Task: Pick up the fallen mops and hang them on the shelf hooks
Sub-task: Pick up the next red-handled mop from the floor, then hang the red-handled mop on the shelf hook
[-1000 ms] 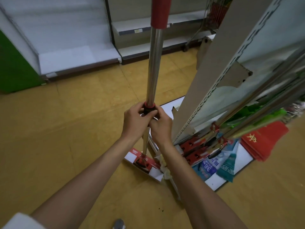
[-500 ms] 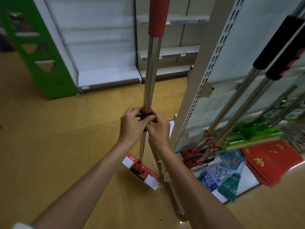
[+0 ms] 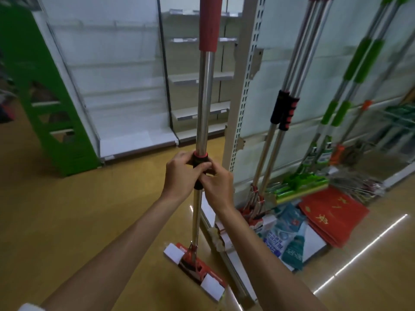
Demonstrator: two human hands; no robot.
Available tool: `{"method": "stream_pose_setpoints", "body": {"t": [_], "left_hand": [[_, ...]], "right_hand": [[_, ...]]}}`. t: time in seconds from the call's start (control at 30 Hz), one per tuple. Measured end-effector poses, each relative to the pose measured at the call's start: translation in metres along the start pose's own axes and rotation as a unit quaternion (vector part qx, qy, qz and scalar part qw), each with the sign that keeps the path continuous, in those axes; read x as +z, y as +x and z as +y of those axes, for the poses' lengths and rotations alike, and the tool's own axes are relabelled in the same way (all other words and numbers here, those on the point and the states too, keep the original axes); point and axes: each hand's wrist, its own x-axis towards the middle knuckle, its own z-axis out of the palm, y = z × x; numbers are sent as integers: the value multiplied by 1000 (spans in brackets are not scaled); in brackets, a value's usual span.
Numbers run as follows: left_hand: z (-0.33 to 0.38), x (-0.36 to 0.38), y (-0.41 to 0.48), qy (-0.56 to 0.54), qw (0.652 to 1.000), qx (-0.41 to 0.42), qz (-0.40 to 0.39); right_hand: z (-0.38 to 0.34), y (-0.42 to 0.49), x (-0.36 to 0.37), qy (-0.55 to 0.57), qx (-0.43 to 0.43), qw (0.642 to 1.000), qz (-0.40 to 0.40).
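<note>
The mop (image 3: 203,108) stands nearly upright in front of the person, and its flat red head (image 3: 195,268) seems to rest on the floor (image 3: 67,221) just beside the foot of the shelf post (image 3: 243,86). Both hands are on the black collar (image 3: 200,159) halfway up the pole. The left hand (image 3: 179,176) has its fingers curled round the collar from one side, and the right hand (image 3: 219,189) pinches the lower part from the other. The pole is polished metal, so it is likely stiff and light but slippery under a bare palm. The collar, or the red foam sleeve (image 3: 210,21) higher up, gives the surer hold (the collar may be a twist lock, so it could turn under pressure). Most of the weight probably sits low in the head, which would swing if the mop were lifted from the middle. There is open floor to the left, with a green stand (image 3: 45,108) well away. To the right it is tighter: other mops (image 3: 283,108) already hang close against the shelf panel, green-handled ones (image 3: 350,86) lie beyond them, and red packets (image 3: 332,216) lie at the base. The post's edge and bracket could catch the pole. The hooks are out of sight above.
</note>
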Motion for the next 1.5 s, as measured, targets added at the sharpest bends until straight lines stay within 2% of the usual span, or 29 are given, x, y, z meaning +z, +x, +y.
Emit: {"method": "stream_pose_setpoints", "body": {"t": [0.3, 0.7, 1.03, 1.13, 1.33, 1.5], "left_hand": [[86, 12, -44, -40, 996, 46, -61], [198, 87, -82, -124, 979, 72, -143], [273, 151, -85, -205, 962, 52, -171], [289, 171, -83, -226, 957, 45, -177], [310, 200, -72, -281, 938, 37, -200], [313, 219, -65, -300, 924, 28, -236]], "right_hand": [[-66, -47, -76, -63, -13, 996, 67], [-101, -76, -209, -132, 3, 976, 172], [-106, -69, -323, -132, 3, 983, 131], [-103, -60, -349, -80, 34, 991, 97], [-92, -35, -383, -16, 66, 995, 77], [-76, -25, -396, -12, 60, 995, 84]]}}
